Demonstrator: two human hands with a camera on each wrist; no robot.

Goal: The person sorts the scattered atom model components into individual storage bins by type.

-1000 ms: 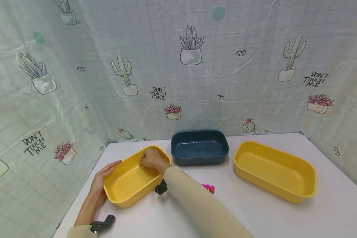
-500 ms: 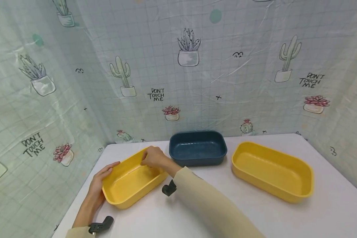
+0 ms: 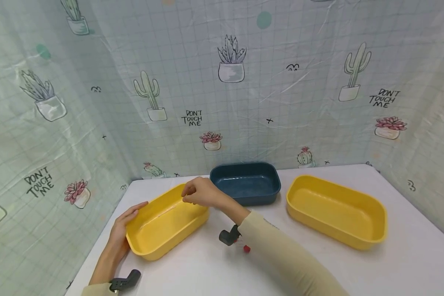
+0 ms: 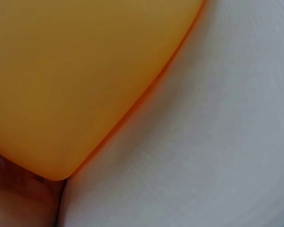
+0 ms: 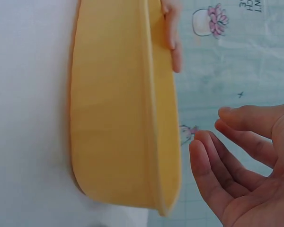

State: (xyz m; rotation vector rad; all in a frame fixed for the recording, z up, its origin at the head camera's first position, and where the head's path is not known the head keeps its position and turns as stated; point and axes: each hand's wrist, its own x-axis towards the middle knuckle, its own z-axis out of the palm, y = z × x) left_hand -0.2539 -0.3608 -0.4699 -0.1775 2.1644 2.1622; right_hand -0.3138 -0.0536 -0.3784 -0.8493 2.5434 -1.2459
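Note:
A yellow rectangular bin [image 3: 159, 224] stands slanted at the left of the white table. My left hand [image 3: 120, 230] rests along the outside of its left end, fingers fairly straight against the wall; the thumb is hidden. In the left wrist view the bin's wall [image 4: 85, 80] fills much of the picture. Over the bin's far right end hovers my right hand [image 3: 203, 192], its fingers loosely bent. The right wrist view shows the thumb and fingertips [image 5: 199, 146] apart, with nothing between them. A small red thing [image 3: 246, 248] lies on the table, partly behind the right forearm.
A dark blue bin [image 3: 245, 201] stands at the back middle, just beyond the right hand. To the right is a second yellow bin [image 3: 333, 222], angled the other way. A cactus-print curtain [image 3: 229, 98] closes off the back and sides.
My right hand has risen out of the left yellow bin and drawn back to the right, its fingers loosening. The left hand stays against the bin. The forearm uncovers a small red thing.

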